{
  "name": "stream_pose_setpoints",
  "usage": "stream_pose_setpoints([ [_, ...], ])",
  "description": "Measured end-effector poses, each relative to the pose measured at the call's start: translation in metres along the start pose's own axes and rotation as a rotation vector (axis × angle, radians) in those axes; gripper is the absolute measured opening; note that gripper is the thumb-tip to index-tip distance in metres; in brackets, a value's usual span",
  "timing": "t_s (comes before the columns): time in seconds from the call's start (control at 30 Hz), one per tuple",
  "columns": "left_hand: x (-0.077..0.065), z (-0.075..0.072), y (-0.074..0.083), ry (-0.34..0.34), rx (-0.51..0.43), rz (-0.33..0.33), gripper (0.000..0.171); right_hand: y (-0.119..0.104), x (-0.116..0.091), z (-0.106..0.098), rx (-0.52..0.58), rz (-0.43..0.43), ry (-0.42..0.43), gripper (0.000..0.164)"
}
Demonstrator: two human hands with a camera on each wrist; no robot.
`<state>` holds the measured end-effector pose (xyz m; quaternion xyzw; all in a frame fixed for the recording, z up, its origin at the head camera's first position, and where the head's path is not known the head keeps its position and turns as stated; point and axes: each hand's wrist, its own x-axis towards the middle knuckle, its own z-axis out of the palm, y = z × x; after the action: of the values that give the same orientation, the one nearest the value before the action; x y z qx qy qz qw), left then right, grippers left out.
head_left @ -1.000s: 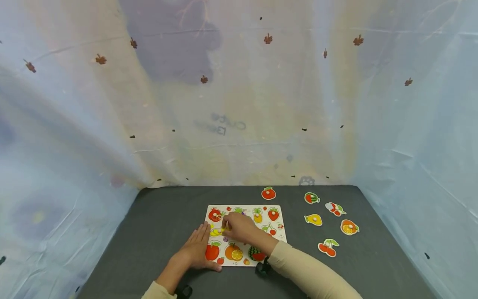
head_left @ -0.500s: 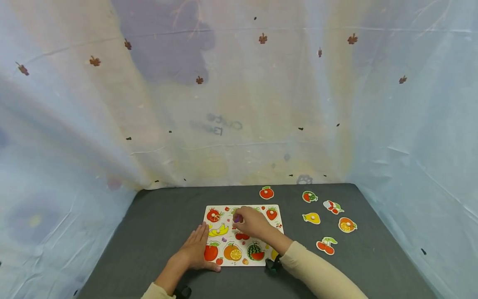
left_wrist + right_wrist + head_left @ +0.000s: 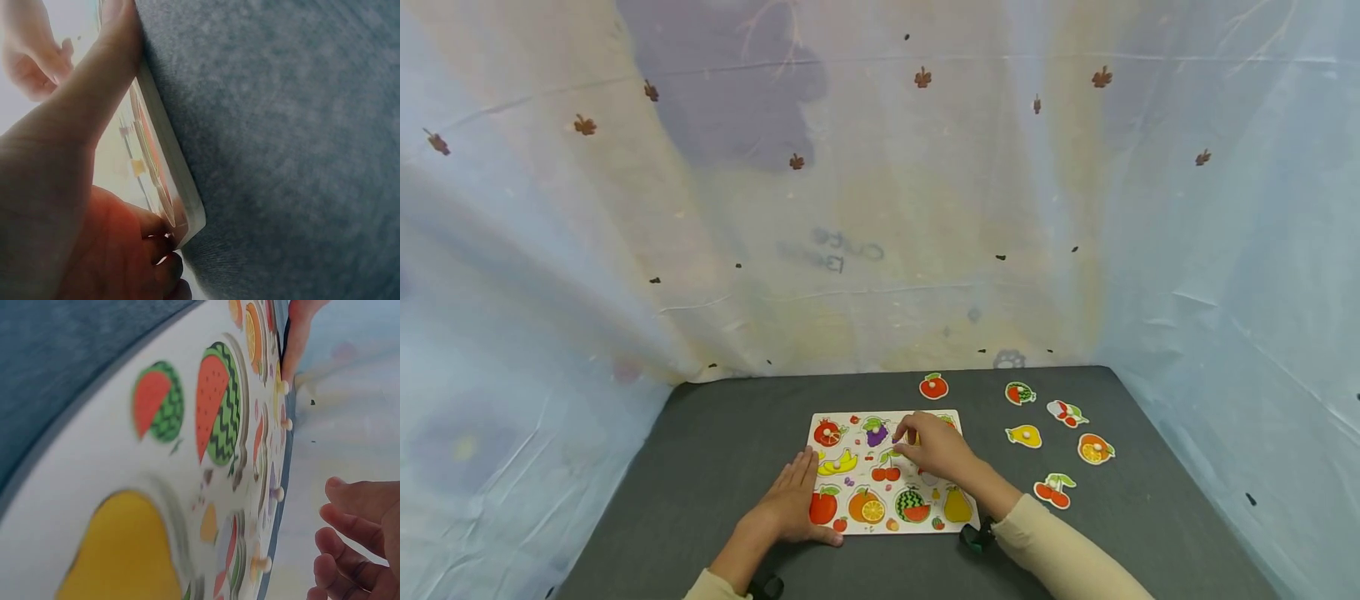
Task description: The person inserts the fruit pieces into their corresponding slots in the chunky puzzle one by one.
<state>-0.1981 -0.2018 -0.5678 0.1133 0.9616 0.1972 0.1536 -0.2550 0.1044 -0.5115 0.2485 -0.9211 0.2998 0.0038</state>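
Observation:
A white fruit puzzle board [image 3: 835, 416] lies on the dark table. My left hand [image 3: 784, 506] rests flat along its left edge, thumb at the front corner. My right hand [image 3: 934, 447] hovers over the upper right part of the board, partly covering the pineapple; its fingers are loosely bent with nothing between them in the right wrist view. Left of it are the purple grapes [image 3: 875, 431], the pomegranate [image 3: 827, 432] and the bananas [image 3: 838, 462]. Small knobs [image 3: 277, 494] stand up from pieces in the right wrist view.
Loose fruit pieces lie right of and behind the board: a red fruit [image 3: 933, 387], watermelon [image 3: 1020, 393], pear [image 3: 1024, 436], orange [image 3: 1096, 449], cherries [image 3: 1055, 492] and a red-and-white fruit [image 3: 1067, 413]. A pale printed curtain [image 3: 880, 200] surrounds the table.
My right hand has moved rightward across the board, from the bananas to the grapes, then off the grapes toward the pineapple. My left hand has stayed on the board's edge.

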Motion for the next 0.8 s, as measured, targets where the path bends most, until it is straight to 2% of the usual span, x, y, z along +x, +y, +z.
stream_pose_setpoints([
  [0.2, -0.005, -0.009, 0.009, 0.003, 0.0, -0.005, 0.155, 0.011, -0.015, -0.013, -0.009, 0.016, 0.023, 0.011],
  [0.4, -0.007, -0.009, 0.01, 0.02, -0.024, 0.021, 0.155, 0.024, -0.037, -0.026, -0.002, 0.036, 0.072, 0.011],
  [0.53, -0.011, -0.016, 0.016, -0.006, -0.025, 0.017, 0.155, 0.034, -0.051, -0.036, -0.01, 0.064, 0.105, 0.011],
  [0.67, -0.016, -0.021, 0.024, -0.029, 0.006, -0.015, 0.151, 0.045, -0.065, -0.044, -0.022, 0.125, 0.125, 0.013],
  [0.8, -0.018, -0.022, 0.027, -0.02, 0.042, -0.036, 0.146, 0.053, -0.079, -0.052, -0.021, 0.188, 0.15, 0.014],
])
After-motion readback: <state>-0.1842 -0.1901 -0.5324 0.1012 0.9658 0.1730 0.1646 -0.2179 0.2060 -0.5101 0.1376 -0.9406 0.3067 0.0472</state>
